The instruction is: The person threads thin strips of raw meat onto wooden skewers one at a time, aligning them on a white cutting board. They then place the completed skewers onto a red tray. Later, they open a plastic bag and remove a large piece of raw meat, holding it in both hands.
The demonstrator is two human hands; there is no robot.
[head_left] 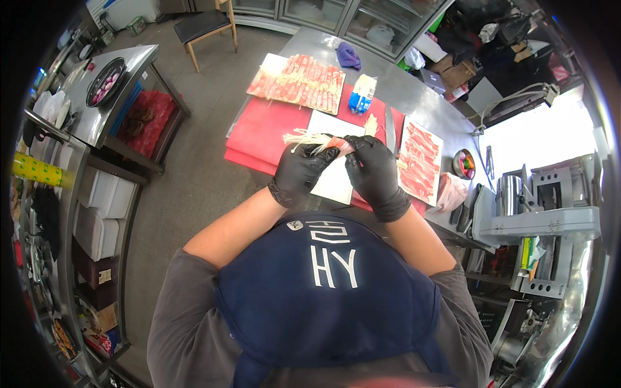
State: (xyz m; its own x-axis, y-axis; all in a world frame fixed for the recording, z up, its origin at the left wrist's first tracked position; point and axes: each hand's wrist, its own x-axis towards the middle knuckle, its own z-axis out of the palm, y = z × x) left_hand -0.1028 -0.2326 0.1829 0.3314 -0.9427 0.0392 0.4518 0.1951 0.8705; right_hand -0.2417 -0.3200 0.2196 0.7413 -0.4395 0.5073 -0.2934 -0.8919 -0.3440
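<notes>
My left hand [297, 173], in a black glove, is closed around a bundle of enoki mushrooms [306, 138] whose pale stems fan out to the left. Also gloved in black, my right hand [376, 169] pinches the bundle's other end, where a pink meat slice [341, 146] is wrapped around it. Both hands hover over a white board [332, 182] on a red cutting board [259, 134]. Loose enoki [370, 125] show just beyond my right hand. To its right lies a tray of meat slices [419, 158]. My fingertips partly hide the roll.
A knife [390, 129] lies between the white board and the meat tray. Farther off are a tray of finished-looking rolls [297, 83], a blue-and-white enoki packet [363, 95] and a purple cloth [348, 56]. A small bowl [464, 163] and a slicing machine [537, 223] stand right.
</notes>
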